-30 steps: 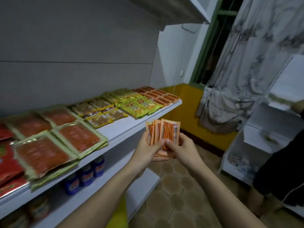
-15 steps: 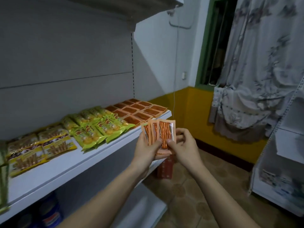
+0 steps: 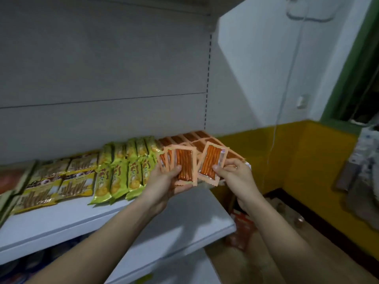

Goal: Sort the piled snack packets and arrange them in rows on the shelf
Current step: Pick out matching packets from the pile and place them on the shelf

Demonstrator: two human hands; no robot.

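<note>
Room: grey-backed shop shelving against a white wall with a yellow lower band; a green window frame (image 3: pixel 348 78) sits at far right.
Shelf: the white shelf (image 3: pixel 61 220) runs from the left edge to its end corner under your arms, with bare board along the front.
Rows already laid: yellow packets (image 3: pixel 51 185) at left, green packets (image 3: pixel 121 171) in the middle, and orange packets on the shelf (image 3: pixel 190 138) at the far end, flat and overlapping.
Left hand: your left hand (image 3: pixel 166 181) grips a fanned stack of orange packets (image 3: pixel 180 165), thumb across the front packet, fingers curled behind.
Right hand: your right hand (image 3: pixel 235 173) pinches one single orange packet (image 3: pixel 211 162) near its lower edge, tilted and apart from the stack.
Position: both hands hover above the shelf's end, just in front of the orange row.
Step, as I judge it: you are peeling packets off one at a time to extend the orange row.
Risk one: the fan is held only by a thumb, so loosening it while you reach could spill slick packets to the floor (image 3: pixel 307 232).
Risk two: the orange row sits beside the shelf's end, so a packet laid too far right could slide off.
Risk three: brushing the laid packets with your wrist could skew the row.
</note>
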